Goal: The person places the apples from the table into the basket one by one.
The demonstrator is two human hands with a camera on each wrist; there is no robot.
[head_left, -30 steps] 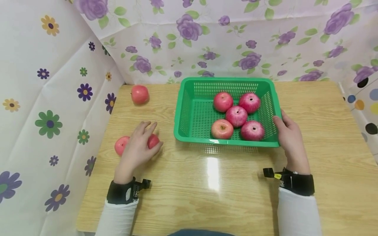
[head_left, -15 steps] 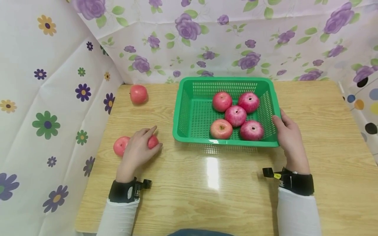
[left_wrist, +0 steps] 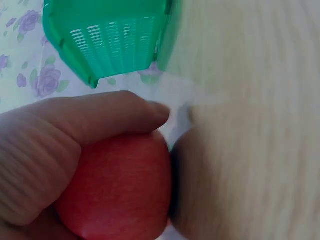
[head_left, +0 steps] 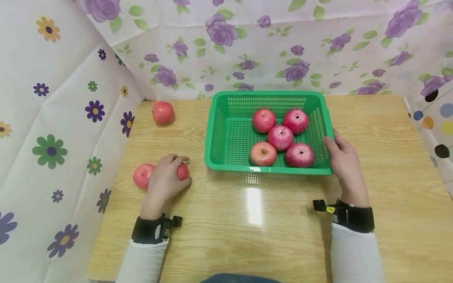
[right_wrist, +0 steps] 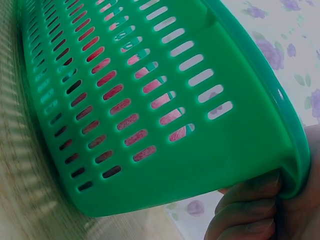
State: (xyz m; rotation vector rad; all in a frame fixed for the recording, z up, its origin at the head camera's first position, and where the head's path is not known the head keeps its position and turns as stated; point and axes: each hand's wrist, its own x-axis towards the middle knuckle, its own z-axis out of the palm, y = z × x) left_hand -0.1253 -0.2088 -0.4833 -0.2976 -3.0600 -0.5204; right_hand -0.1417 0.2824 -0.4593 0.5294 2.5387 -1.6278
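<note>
On the left of the table my left hand (head_left: 165, 181) curls its fingers and thumb around a red apple (head_left: 183, 171). In the left wrist view the thumb lies along one side of this apple (left_wrist: 120, 185). A second apple (head_left: 142, 176) sits just left of that hand, partly covered by it. My right hand (head_left: 347, 163) grips the right rim of a green plastic basket (head_left: 269, 170), thumb over the edge. The right wrist view has its fingers (right_wrist: 250, 210) curled under the rim. Several apples lie in the basket's middle and right part, one of them paler (head_left: 263, 154).
Another red apple (head_left: 163, 113) rests near the table's back left corner. Flowered sheets (head_left: 221, 31) hang behind and on the left of the wooden table (head_left: 219, 220). A strip of glare lies in front of the basket.
The left hand's fingers, spread over the apple earlier, have closed around it. My right hand keeps its grip on the basket rim. The whole head view has shifted slightly.
</note>
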